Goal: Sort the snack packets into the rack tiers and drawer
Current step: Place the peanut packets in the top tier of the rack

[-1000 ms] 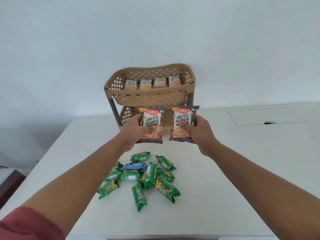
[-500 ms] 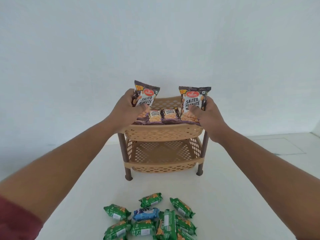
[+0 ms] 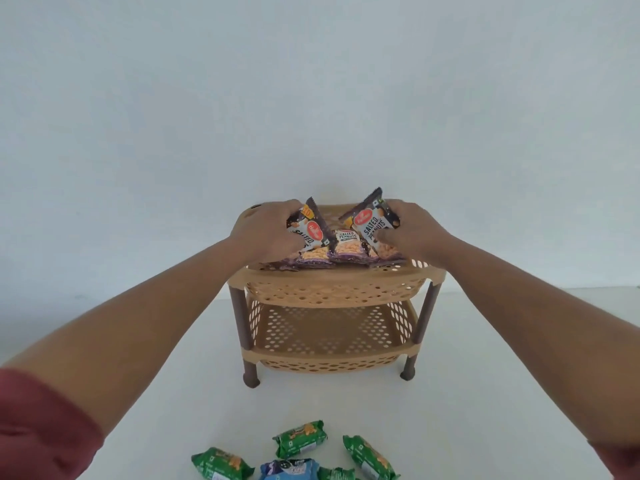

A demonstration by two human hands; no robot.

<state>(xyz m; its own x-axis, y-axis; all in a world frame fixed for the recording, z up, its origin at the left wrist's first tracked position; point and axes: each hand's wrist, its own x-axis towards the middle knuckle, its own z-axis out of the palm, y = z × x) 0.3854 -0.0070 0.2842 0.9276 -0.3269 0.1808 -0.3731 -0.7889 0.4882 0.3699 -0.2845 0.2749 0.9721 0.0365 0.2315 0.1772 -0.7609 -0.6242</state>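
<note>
I am putting two packets into the top tier of the beige perforated plastic rack with brown legs [image 3: 332, 289]. My left hand [image 3: 266, 233] pinches one purple and white salted peanuts packet [image 3: 310, 233], thumb on the printed face and the other fingers behind it. My right hand [image 3: 412, 233] pinches the second salted peanuts packet [image 3: 372, 225] the same way. Both hands are closed on their packets.

Both packets are over the top tier of the rack, with their lower edges already down among the peanut packets that lie there. Between my two packets I see one lying peanut packet [image 3: 347, 245] facing up.

To do this step well, I think I should lower each packet until its bottom seam rests on the tier floor, then lay it flat beside the others and only then loosen the fingers, so it does not slide over the low front wall of the rack.

The long axis of each packet runs from the top seam to the bottom seam. The left one leans with its top corner toward the right side of the rack; the right one also leans, its top seam pointing up and to the back of the rack. Neither is upright.

In front of the rack, on the white table [image 3: 173, 393], the green biscuit packets [image 3: 300, 438] and one blue packet [image 3: 289, 471] wait; the lower tier of the rack is bare.
</note>
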